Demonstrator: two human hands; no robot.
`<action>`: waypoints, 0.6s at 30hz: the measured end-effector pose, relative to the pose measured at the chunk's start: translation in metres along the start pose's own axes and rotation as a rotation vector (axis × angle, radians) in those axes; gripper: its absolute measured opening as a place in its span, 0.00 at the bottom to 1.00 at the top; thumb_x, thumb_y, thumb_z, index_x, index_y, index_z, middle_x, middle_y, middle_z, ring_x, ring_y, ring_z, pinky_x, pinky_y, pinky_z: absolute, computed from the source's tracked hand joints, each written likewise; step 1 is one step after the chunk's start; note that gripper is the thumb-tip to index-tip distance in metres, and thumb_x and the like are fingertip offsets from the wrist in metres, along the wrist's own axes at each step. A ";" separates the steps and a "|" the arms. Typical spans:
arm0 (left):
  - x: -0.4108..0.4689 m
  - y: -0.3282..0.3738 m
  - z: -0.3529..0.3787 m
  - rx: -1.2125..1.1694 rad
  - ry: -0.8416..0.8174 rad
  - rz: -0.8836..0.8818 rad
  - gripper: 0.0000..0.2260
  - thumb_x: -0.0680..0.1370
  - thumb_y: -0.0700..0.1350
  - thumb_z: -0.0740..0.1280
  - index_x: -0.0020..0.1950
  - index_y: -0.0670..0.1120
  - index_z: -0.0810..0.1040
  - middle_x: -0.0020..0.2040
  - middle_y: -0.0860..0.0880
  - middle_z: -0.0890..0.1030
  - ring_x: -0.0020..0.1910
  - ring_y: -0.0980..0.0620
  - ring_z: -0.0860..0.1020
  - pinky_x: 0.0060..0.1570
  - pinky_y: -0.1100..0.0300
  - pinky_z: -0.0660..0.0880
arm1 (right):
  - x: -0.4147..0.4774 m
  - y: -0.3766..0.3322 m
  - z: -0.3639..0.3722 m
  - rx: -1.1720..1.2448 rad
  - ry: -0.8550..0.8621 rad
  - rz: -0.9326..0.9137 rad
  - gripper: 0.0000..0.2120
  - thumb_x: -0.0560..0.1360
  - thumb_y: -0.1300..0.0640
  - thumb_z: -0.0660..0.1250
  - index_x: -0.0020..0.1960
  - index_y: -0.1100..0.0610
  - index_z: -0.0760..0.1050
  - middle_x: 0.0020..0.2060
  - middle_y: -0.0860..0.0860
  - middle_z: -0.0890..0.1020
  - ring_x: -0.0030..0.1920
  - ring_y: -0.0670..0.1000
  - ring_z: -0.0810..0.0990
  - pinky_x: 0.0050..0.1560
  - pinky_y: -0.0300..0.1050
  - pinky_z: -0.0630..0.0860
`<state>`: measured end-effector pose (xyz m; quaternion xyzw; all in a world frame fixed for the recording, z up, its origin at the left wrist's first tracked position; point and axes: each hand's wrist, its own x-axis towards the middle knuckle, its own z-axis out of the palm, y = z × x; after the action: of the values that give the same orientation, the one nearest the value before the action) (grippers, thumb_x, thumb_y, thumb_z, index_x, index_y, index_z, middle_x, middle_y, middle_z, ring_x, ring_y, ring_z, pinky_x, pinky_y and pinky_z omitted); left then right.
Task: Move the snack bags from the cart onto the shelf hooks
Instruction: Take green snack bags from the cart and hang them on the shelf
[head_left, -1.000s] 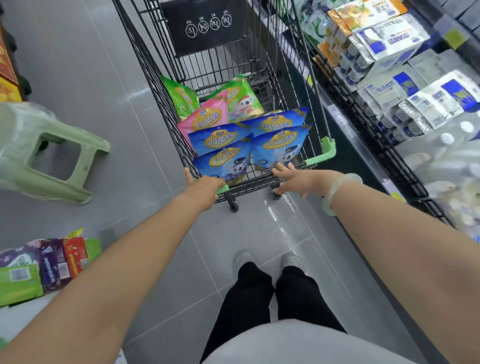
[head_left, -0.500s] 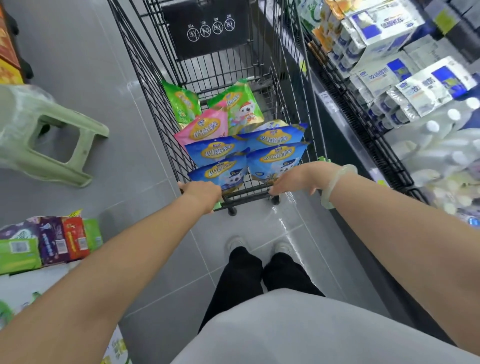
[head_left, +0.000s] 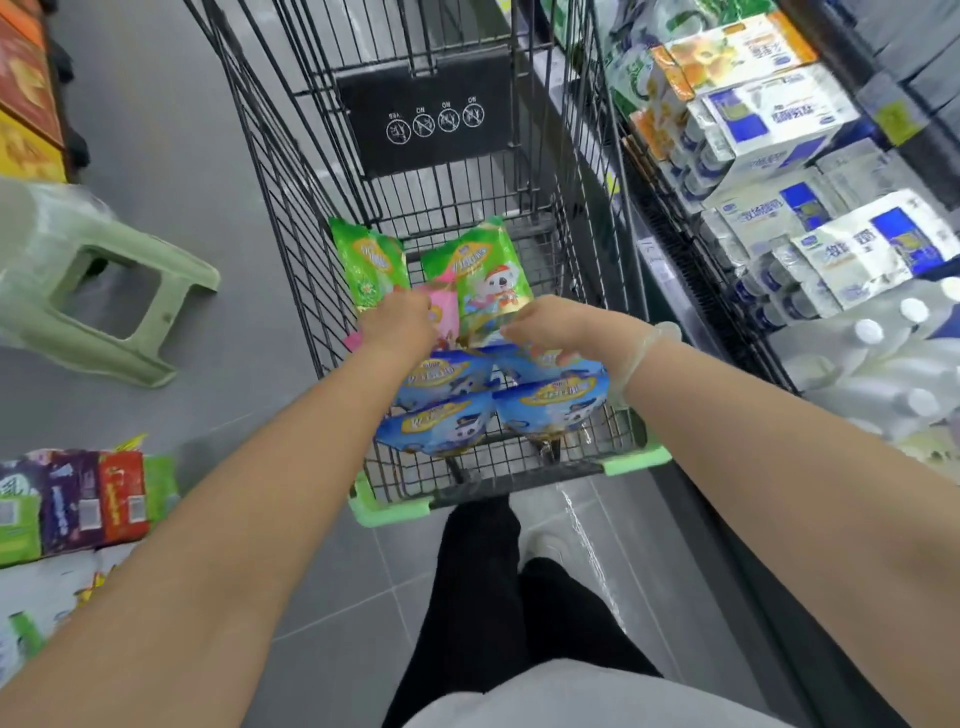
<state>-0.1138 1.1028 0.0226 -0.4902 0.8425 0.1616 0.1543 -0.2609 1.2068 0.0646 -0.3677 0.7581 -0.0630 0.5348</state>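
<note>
A black wire cart (head_left: 519, 472) with green handle corners stands in front of me. Inside lie several snack bags: blue bags (head_left: 436, 421) nearest me, a pink bag (head_left: 444, 312) in the middle, and two green bags (head_left: 480, 270) leaning at the far end. My left hand (head_left: 397, 322) is down inside the cart on the pink bag, its fingers bent out of sight. Over the top of the blue bags, touching the green bag's lower edge, my right hand (head_left: 561, 330) has its fingers loosely apart. No shelf hooks are in view.
A pale green plastic stool (head_left: 78, 291) lies tipped on the grey floor at left. Coloured packs (head_left: 88, 499) sit at the lower left. Close along the cart's right side runs a shelf of milk cartons (head_left: 769, 119) and white bottles (head_left: 883, 353). My legs stand behind the cart.
Both hands have left the cart handle and reached forward into the basket onto the bags. The cart now sits closer under my view.
</note>
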 end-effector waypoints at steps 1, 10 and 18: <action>0.012 -0.006 0.000 -0.019 0.004 -0.047 0.15 0.77 0.48 0.64 0.63 0.47 0.75 0.59 0.42 0.78 0.58 0.41 0.77 0.52 0.50 0.74 | 0.008 -0.001 -0.003 0.051 0.020 0.004 0.17 0.79 0.53 0.59 0.62 0.61 0.72 0.58 0.57 0.77 0.57 0.56 0.78 0.48 0.48 0.74; 0.120 -0.053 0.009 -0.286 -0.040 -0.334 0.21 0.80 0.49 0.58 0.69 0.39 0.65 0.66 0.37 0.70 0.64 0.37 0.71 0.59 0.48 0.71 | 0.091 -0.001 -0.024 0.270 0.099 0.094 0.11 0.76 0.62 0.59 0.51 0.68 0.76 0.38 0.56 0.72 0.37 0.52 0.67 0.30 0.41 0.63; 0.183 -0.071 0.041 -0.531 -0.079 -0.650 0.33 0.76 0.46 0.65 0.75 0.36 0.54 0.73 0.37 0.62 0.71 0.38 0.65 0.69 0.49 0.67 | 0.196 -0.002 -0.046 0.245 0.127 0.187 0.14 0.76 0.62 0.59 0.58 0.67 0.75 0.43 0.57 0.75 0.45 0.55 0.75 0.41 0.48 0.76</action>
<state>-0.1338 0.9444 -0.0992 -0.7466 0.5666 0.3345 0.0977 -0.3304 1.0690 -0.0652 -0.2228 0.8080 -0.1279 0.5302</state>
